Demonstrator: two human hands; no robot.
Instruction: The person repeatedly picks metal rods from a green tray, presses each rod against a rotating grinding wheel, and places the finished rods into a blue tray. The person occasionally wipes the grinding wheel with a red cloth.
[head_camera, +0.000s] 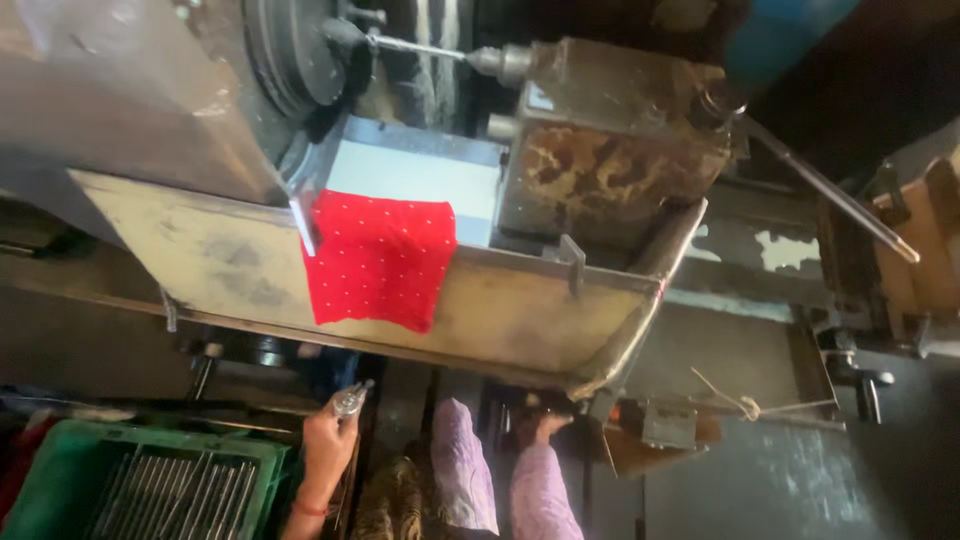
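Two hands show low in view. Left hand (328, 440) grips a small metal part (350, 398), its long axis pointing toward one o'clock, chuck (300, 50) at twelve. Right hand (545, 425), seemingly closed, touches the tray (520, 310) underside.

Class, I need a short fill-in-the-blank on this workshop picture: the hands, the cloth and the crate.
1. The cloth draped over the metal tray is ____ with small white dots.
2. The left hand holds a small ____ part.
3. The crate of metal rods is ____.
4. The right hand rests under the tray's ____ edge.

Missing words: red; metal; green; lower
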